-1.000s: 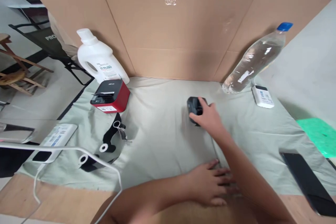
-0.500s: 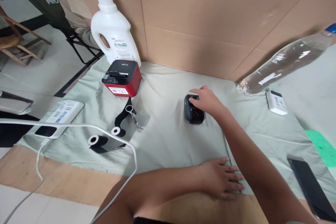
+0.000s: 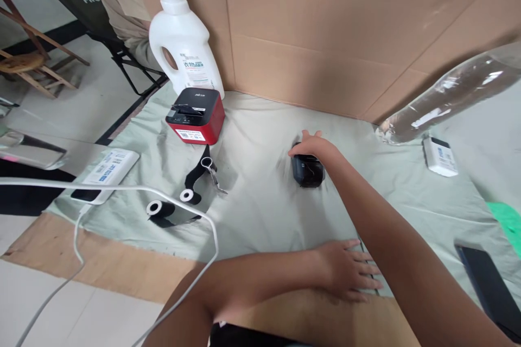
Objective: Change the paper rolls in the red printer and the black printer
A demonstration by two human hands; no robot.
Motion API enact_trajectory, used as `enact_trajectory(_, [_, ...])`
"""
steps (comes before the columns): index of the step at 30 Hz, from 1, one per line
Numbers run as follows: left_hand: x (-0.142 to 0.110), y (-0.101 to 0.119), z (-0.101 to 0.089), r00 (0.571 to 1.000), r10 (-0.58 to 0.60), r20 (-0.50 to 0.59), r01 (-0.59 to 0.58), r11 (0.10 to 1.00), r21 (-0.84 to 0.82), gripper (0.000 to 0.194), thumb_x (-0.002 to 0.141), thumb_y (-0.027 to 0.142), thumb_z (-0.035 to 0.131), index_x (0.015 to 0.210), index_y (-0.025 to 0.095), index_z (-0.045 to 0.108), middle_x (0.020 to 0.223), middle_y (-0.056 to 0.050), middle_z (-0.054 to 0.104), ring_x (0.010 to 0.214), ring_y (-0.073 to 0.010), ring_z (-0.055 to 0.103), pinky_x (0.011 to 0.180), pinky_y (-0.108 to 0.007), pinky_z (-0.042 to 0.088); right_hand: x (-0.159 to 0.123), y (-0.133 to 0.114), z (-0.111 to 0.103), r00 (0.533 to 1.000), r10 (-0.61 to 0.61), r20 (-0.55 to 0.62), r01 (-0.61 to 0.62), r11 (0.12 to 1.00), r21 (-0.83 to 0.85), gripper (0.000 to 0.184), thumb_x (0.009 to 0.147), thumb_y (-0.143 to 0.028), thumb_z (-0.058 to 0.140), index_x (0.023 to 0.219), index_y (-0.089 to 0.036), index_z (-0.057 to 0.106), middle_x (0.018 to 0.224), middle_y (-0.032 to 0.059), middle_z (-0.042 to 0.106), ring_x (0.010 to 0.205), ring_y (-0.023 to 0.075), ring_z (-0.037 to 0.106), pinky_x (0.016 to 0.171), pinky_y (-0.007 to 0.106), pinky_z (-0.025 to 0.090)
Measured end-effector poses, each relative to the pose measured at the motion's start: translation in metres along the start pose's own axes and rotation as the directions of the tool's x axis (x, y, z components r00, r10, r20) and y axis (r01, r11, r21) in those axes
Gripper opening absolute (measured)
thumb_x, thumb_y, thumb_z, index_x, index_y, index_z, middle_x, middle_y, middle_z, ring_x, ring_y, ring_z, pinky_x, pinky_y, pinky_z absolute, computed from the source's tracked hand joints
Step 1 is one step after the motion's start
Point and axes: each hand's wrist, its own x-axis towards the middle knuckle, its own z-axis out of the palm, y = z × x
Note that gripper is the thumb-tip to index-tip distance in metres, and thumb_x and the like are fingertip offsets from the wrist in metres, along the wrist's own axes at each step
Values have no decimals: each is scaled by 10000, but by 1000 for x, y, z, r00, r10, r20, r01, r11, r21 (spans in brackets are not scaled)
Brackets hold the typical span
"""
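My right hand (image 3: 313,146) reaches forward over a small black device (image 3: 307,171) on the pale green cloth (image 3: 260,200), fingers curled over its far top edge. My left hand (image 3: 345,271) lies flat with fingers spread on the near edge of the cloth. A red and black label printer (image 3: 195,115) stands to the left, in front of a white detergent bottle (image 3: 183,49).
A black ribbon with two white spools (image 3: 179,206) lies left of centre. A white power strip (image 3: 106,169) and white cable (image 3: 122,191) are at the left. A clear water bottle (image 3: 448,97), a white adapter (image 3: 438,156) and a dark phone (image 3: 488,287) are at the right. Cardboard walls stand behind.
The view has tilted down and shifted right. My right hand has slid from the device's near side to over its far top edge. My left hand stays flat.
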Motion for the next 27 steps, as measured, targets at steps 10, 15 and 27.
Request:
enact_trajectory(10, [1, -1, 5, 996, -14, -83, 13, 1000, -9, 472, 1006, 515, 455, 1368, 272, 637, 1491, -4, 590, 1393, -191, 511, 1155, -386, 366, -12, -6, -1, 990, 130, 51, -134, 987, 91, 1236, 637, -427, 834, 1644, -256, 137, 1623, 279, 49, 1270, 477, 539, 939, 565, 509])
enact_trajectory(15, [2, -1, 6, 998, -27, -50, 26, 999, -29, 436, 1000, 529, 465, 1283, 285, 690, 1443, 0, 630, 1357, -200, 543, 1098, -387, 412, -12, -4, 1, 988, 149, 40, -152, 984, 96, 1255, 621, -457, 842, 1636, -294, 123, 1618, 256, 59, 1261, 439, 565, 954, 515, 525])
enact_trajectory(27, [3, -3, 14, 986, -3, -165, 4, 1000, 3, 414, 961, 546, 541, 1238, 290, 712, 1277, -25, 727, 1223, -225, 624, 981, -402, 475, -8, -3, 7, 987, 159, -4, -158, 982, 104, 1286, 623, -427, 815, 1647, -274, 52, 1596, 287, 40, 1227, 441, 584, 916, 515, 532])
